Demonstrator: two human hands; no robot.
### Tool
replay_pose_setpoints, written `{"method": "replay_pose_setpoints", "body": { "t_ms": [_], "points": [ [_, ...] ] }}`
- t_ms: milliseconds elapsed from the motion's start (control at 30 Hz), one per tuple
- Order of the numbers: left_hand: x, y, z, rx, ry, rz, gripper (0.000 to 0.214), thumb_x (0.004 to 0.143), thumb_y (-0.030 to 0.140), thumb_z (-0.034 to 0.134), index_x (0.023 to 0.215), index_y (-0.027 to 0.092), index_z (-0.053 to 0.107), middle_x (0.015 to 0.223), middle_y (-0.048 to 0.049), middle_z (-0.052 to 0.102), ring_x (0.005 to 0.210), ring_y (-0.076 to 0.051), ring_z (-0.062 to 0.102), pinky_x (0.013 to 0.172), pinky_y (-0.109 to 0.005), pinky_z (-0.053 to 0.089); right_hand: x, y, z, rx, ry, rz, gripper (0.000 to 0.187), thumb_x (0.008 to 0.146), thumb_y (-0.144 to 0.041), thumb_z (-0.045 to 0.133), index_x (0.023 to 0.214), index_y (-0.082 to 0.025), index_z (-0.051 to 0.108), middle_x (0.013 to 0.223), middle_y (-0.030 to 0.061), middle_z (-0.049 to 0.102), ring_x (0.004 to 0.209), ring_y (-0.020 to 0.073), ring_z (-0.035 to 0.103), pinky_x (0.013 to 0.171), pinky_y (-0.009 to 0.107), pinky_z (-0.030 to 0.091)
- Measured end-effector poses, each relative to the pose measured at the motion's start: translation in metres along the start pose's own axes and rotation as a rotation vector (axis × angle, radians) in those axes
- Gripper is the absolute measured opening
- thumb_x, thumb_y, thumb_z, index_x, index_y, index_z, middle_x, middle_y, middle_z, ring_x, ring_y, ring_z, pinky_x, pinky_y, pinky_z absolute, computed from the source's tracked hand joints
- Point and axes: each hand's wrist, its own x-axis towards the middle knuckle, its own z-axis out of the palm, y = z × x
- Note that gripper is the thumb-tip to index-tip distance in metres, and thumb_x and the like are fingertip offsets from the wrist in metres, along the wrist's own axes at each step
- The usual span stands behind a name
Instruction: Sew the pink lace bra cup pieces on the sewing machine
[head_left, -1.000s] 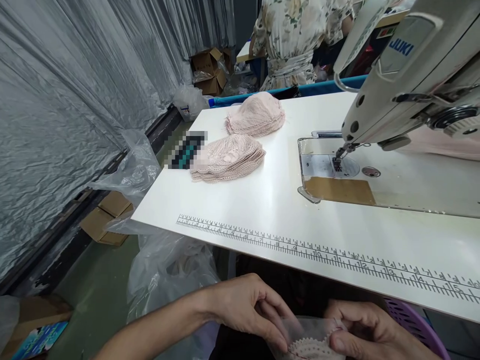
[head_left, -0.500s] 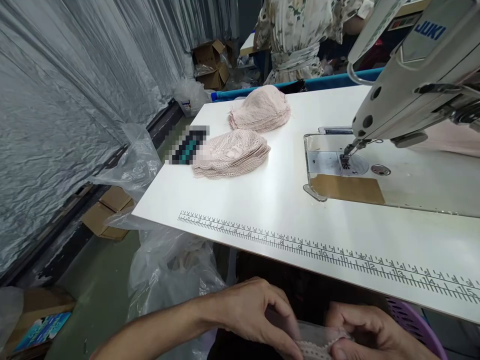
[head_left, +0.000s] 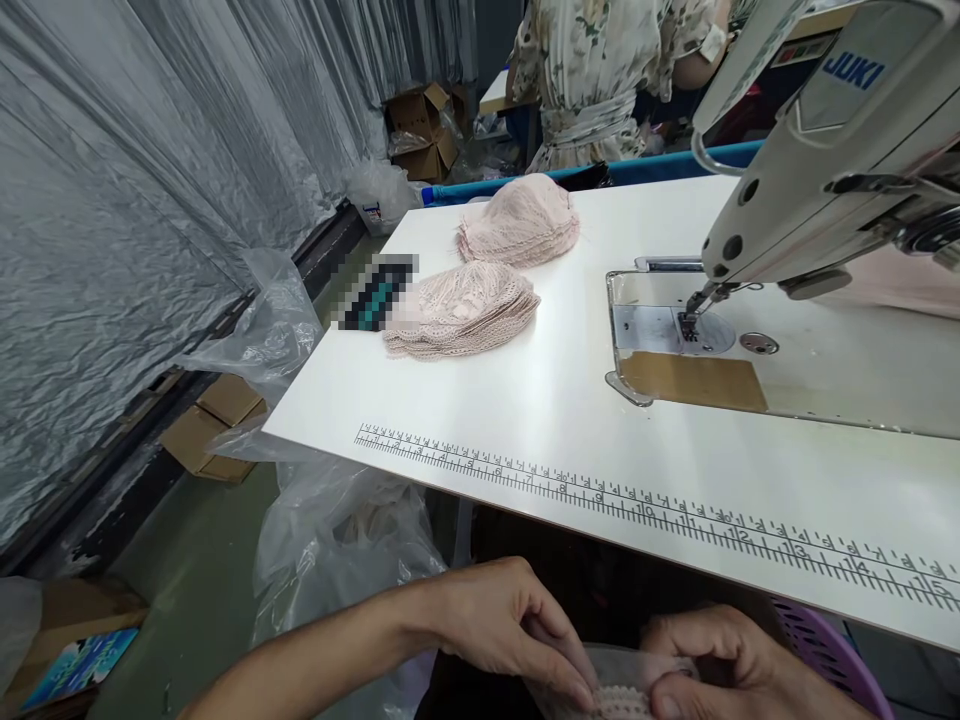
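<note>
From my remote seat I see a sheer lace piece (head_left: 616,684) low in the head view, in front of the white table (head_left: 480,410). The left hand (head_left: 517,630) pinches one side between thumb and fingers; the right hand (head_left: 724,665) pinches the other. I judge it light, limp and easily snagged, the clear part perhaps slippery. I'd hold it by the thicker patterned edge (head_left: 621,702) and pull gently. Its bottom runs out of my view.

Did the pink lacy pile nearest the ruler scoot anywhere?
No. Against the printed ruler, the pink lacy pile sits in the same spot; only the view shifted.
</note>
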Motion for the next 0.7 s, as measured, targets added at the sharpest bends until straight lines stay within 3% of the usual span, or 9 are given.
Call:
{"method": "replay_pose_setpoints", "body": {
  "t_ms": [267,467,700],
  "points": [
    [-0.005,-0.002,-0.01,-0.021,-0.037,0.035,0.032,0.071,0.045,0.074,0.093,0.022,0.074,0.078,0.0023,0.072,0.071,-0.005,0.064,0.07,-0.009,0.047,0.0,0.001,-0.004,0.029,0.027,0.023,0.049,0.06,-0.067,0.069,0.054,-0.019,0.058,0.054,-0.0042,0.042,0.055,0.0115,0.033,0.056,0.024,0.031],
    [-0.006,0.003,-0.013,0.011,-0.053,0.073,0.026,0.077,0.04,0.071,0.095,0.022,0.073,0.086,0.0017,0.073,0.081,-0.007,0.066,0.074,-0.01,0.048,-0.001,0.008,-0.008,0.039,0.025,0.019,0.046,0.063,-0.065,0.069,0.056,-0.02,0.062,0.055,-0.0038,0.043,0.056,0.0119,0.034,0.057,0.024,0.031],
    [-0.002,-0.012,-0.017,-0.003,-0.037,0.001,0.043,0.06,0.052,0.078,0.09,0.022,0.075,0.071,0.003,0.071,0.069,-0.009,0.065,0.074,-0.016,0.05,-0.002,0.019,-0.011,0.055,0.106,0.009,0.046,0.062,-0.067,0.068,0.055,-0.022,0.064,0.054,-0.0034,0.046,0.055,0.0123,0.037,0.056,0.024,0.033]
  ]
}}
